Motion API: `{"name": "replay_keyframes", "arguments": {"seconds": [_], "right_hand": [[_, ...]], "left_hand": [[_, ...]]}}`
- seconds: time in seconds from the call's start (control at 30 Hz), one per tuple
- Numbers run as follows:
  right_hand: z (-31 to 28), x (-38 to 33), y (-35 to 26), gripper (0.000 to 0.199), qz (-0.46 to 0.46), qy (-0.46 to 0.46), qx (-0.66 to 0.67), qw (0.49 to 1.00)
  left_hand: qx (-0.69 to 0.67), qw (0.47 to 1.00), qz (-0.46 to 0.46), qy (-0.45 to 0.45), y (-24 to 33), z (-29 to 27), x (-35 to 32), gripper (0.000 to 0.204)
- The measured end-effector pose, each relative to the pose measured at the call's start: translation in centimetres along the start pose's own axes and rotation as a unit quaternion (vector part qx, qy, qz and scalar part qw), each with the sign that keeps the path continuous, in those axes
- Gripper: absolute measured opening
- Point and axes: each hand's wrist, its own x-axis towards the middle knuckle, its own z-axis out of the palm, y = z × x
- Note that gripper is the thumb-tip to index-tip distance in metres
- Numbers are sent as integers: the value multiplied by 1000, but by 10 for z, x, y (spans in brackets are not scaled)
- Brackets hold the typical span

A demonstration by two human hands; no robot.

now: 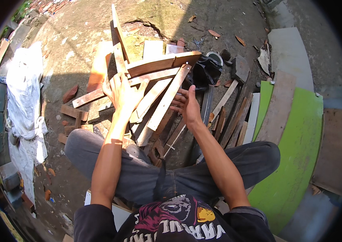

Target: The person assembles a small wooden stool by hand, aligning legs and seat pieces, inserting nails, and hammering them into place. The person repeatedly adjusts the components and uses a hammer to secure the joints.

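My left hand (123, 94) lies over a group of wooden slats in front of me, fingers stretched out and thumb apart, touching a short upright slat (119, 58). Beneath it, a long thin slat (92, 97) runs up to the right. A broader curved brown board (159, 64) rests above that slat. A pale slat with nail heads (170, 97) slopes down toward me from the board's right end. Just right of this slat is my right hand (189, 107), its fingers apart and thumb raised, with nothing seen in it. Whether its fingertips touch the slat is unclear.
Wood offcuts (74, 115) lie left of my knees, and several strips (235, 117) lie to the right. A black plastic bag (205, 72) sits beyond my right hand. A green panel (296, 149) lies at right, white sheeting (24, 88) at left.
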Motion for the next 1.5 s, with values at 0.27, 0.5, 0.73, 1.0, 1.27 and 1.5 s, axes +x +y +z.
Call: {"name": "replay_keyframes", "arguments": {"seconds": [0.27,0.5,0.73,1.0,1.27,1.5], "right_hand": [[61,-23,21,40,-20,-68,203,977],[55,-10,23,35,-27,12,7,1000],[54,-27,-9,32,2,9,-29,1000],[42,-30,-8,28,36,11,-5,999],[42,-20,14,37,3,-19,73,997],[53,-32,22,61,-67,10,72,995]], "left_hand": [[3,1000,0,-26,13,-3,0,84],[1,1000,5,-10,11,2,-1,80],[19,999,38,29,5,6,-3,78],[8,999,23,24,9,3,-2,77],[31,998,34,33,11,4,0,77],[22,998,35,41,8,10,1,80]]}}
